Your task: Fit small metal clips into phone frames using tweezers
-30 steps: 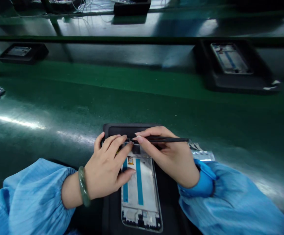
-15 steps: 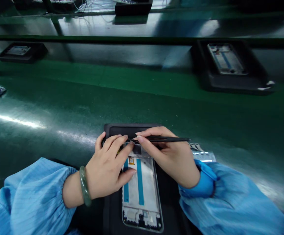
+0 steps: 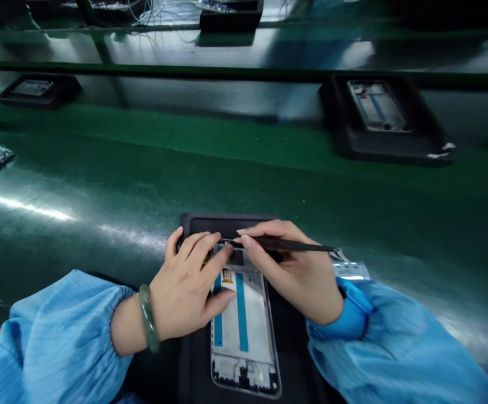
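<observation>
Although two blue strips (image 3: 242, 314) already lie along the phone frame (image 3: 259, 320), work at its far end looks unfinished; fingers hide how much is left. The frame rests on a black tray (image 3: 195, 359), stopping short of the tray's far edge. The left hand (image 3: 185, 286) spreads over the frame's upper left, fingertips near that end. The right hand (image 3: 300, 275) pinches dark tweezers (image 3: 296, 245); whether their tips grip anything, I cannot tell. Past the tray's right edge lies a shiny strip (image 3: 351, 270). Farther across the table (image 3: 163, 174), two more trays (image 3: 395, 146) carry frames (image 3: 381, 109).
</observation>
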The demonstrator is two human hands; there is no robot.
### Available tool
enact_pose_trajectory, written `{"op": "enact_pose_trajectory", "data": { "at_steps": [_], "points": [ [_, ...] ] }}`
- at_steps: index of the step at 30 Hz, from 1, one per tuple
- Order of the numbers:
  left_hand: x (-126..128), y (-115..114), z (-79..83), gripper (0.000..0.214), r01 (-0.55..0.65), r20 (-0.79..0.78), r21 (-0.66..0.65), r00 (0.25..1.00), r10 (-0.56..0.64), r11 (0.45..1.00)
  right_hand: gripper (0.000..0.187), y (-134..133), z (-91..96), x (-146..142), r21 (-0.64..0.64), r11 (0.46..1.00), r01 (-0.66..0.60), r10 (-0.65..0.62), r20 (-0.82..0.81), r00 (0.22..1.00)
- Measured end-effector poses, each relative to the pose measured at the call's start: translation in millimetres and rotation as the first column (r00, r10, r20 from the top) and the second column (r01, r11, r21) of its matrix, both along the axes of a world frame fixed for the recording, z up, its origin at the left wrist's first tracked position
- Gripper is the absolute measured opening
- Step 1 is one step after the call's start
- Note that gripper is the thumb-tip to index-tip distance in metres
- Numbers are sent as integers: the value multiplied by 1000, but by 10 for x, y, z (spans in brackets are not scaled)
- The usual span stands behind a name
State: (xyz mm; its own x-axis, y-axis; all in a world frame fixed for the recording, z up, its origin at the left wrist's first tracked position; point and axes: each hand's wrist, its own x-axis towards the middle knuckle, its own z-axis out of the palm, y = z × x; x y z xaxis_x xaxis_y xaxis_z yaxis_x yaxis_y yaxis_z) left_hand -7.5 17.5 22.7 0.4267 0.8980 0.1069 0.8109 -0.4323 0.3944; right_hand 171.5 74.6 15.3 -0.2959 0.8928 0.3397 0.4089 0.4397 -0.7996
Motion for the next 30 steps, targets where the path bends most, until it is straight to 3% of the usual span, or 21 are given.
{"op": "enact_pose_trajectory", "data": {
  "at_steps": [30],
  "points": [
    [-12,6,-20,52,8,-8,-6,1000,-8,1000,4,5,34,-85,160,987,16,-36,123,992]
  ]
}}
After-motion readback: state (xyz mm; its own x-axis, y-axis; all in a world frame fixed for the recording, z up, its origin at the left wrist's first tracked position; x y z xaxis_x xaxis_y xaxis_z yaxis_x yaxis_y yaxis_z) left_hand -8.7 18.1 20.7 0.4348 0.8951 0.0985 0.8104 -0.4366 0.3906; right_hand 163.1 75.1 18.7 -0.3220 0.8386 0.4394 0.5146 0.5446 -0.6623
